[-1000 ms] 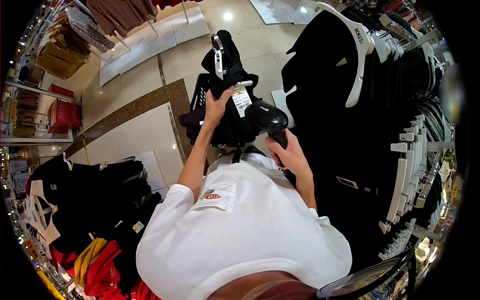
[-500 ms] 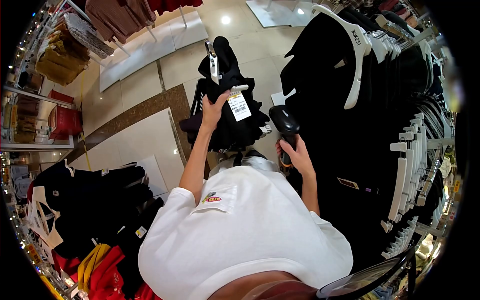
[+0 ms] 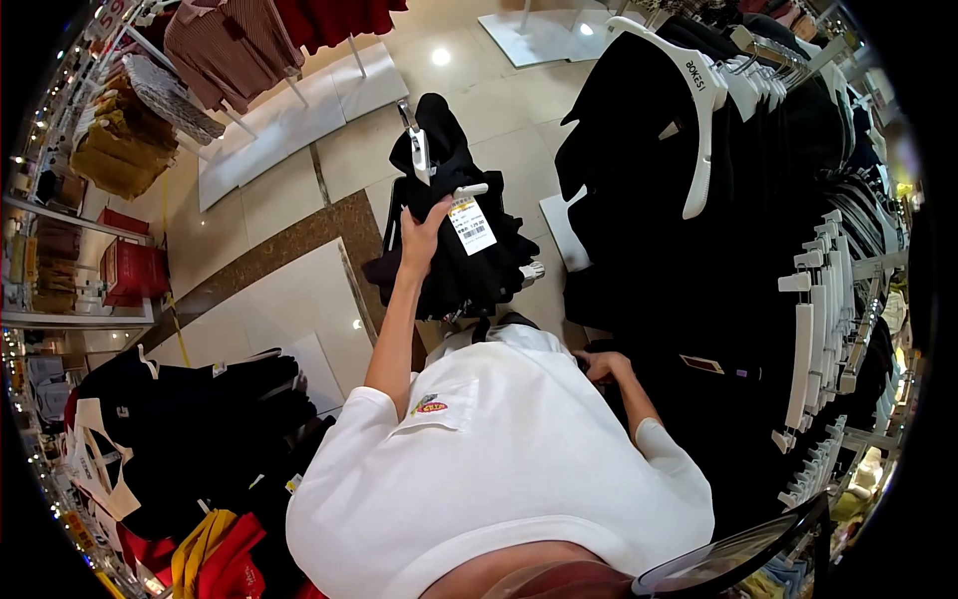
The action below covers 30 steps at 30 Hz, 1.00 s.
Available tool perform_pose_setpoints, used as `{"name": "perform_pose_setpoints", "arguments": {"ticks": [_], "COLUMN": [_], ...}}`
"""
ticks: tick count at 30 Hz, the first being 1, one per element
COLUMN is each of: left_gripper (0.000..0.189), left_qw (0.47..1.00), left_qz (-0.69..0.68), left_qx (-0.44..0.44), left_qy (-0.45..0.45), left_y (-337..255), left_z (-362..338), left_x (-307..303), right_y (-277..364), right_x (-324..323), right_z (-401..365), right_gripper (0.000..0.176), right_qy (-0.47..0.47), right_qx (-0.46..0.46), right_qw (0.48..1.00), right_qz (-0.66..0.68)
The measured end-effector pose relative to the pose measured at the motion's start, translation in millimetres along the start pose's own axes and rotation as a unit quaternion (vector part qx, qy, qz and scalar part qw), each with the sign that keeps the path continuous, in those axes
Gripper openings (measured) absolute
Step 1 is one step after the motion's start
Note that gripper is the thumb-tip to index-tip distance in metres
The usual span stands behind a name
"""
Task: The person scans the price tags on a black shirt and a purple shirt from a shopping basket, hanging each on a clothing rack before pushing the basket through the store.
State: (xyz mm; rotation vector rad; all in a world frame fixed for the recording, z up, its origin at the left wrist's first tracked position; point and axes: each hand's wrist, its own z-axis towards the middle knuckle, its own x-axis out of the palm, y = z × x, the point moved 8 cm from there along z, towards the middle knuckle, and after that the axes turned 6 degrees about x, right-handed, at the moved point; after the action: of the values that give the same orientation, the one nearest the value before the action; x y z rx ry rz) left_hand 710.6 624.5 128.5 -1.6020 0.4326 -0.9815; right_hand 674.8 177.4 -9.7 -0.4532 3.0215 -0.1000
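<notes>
My left hand (image 3: 419, 243) is closed on a black garment (image 3: 451, 150) with a white clip hanger (image 3: 419, 152), held up in front of me. A white price tag (image 3: 472, 226) with a barcode hangs from the garment, beside my thumb, its printed side facing up. More dark clothes lie under it in a bundle. My right hand (image 3: 609, 365) is down at my right hip, close to the black clothes, with its fingers curled in. A dark bit of the barcode scanner (image 3: 583, 362) shows by the fingers; my shirt and hand hide most of it.
On the right, black clothes hang on a rack with white hangers (image 3: 707, 120). Dark clothes (image 3: 190, 409) and a red garment (image 3: 230, 564) are at my lower left. Beyond the tiled floor (image 3: 284, 290) are a white platform (image 3: 299, 115) and hanging tops (image 3: 225, 50).
My right hand has dropped from beside the garment to my hip, taking the scanner largely out of sight. My left hand still grips the garment, slightly lower in view.
</notes>
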Motion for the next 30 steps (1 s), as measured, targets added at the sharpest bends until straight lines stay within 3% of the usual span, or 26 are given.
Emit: {"name": "perform_pose_setpoints", "arguments": {"ticks": [1,2,5,6,8,9,10,11,12,13,16,17,18,21,30], "left_gripper": [0.024,0.024,0.025,0.026,0.024,0.022,0.022,0.022,0.022,0.022,0.031,0.031,0.031,0.031,0.022], "left_qw": [1.0,1.0,1.0,1.0,1.0,1.0,1.0,1.0,1.0,1.0,1.0,1.0,1.0,1.0,0.998], "left_qz": [0.0,-0.002,-0.005,-0.005,-0.001,0.001,0.002,-0.01,-0.022,-0.02,0.028,0.023,0.024,0.009,0.024], "left_qx": [0.002,0.005,0.006,0.003,0.005,0.004,0.005,0.0,-0.007,-0.011,-0.001,-0.007,-0.008,-0.025,-0.007], "left_qy": [0.003,0.003,0.011,0.016,0.014,0.007,0.012,0.012,0.009,0.01,0.012,0.001,0.006,0.002,0.054], "left_y": [-1,-2,0,2,3,3,3,2,4,5,7,7,6,6,-5], "left_z": [0,0,2,2,3,1,0,1,-2,-3,-5,-6,-7,-8,1], "left_x": [1,2,3,3,2,1,2,3,2,1,-6,-7,-6,-7,2], "right_y": [2,3,2,9,29,37,29,34,39,43,53,51,56,73,77], "right_x": [9,11,22,20,5,-1,-2,-15,-31,-33,-29,-22,-17,-9,0], "right_z": [0,7,42,38,11,1,-3,-9,-25,-30,-68,-42,-36,-28,-15], "right_gripper": [0.08,0.08,0.059,0.059,0.04,0.054,0.054,0.063,0.072,0.087,0.087,0.087,0.085,0.067,0.058], "right_qy": [0.028,0.025,0.029,0.028,0.058,0.051,0.049,-0.002,-0.051,-0.098,-0.118,-0.188,-0.233,-0.227,-0.244], "right_qx": [0.002,0.001,0.018,0.017,0.019,-0.011,-0.013,-0.15,-0.281,-0.322,-0.313,-0.404,-0.403,-0.304,-0.22], "right_qw": [1.0,1.0,0.983,0.984,0.971,0.976,0.977,0.987,0.955,0.941,0.928,0.868,0.847,0.855,0.914], "right_qz": [-0.005,-0.002,-0.178,-0.174,-0.229,-0.209,-0.205,-0.062,0.081,0.039,0.162,0.217,0.255,0.354,0.236]}}
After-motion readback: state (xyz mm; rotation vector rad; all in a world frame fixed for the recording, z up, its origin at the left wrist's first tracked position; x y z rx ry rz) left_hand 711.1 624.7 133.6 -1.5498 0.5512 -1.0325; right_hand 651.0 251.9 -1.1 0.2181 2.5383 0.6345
